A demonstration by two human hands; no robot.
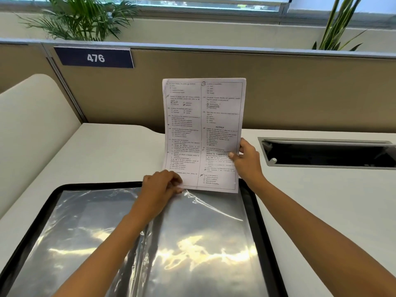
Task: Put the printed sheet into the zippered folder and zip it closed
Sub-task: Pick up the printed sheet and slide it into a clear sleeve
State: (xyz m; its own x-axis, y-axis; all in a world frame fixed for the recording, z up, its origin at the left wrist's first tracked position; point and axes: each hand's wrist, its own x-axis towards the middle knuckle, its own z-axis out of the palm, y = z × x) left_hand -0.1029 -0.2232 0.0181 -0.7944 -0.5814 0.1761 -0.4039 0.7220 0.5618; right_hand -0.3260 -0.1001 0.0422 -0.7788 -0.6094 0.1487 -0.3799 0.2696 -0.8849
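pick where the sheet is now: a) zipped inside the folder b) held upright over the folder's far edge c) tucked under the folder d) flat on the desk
b: the sheet stands upright over the far edge of the open folder, with the right hand gripping its right edge and the left hand pinching its bottom left corner.

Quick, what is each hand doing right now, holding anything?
Left hand: closed, apparently pinching the clear sleeve at the bottom corner of the printed sheet.
Right hand: closed, gripping the printed sheet's right edge.
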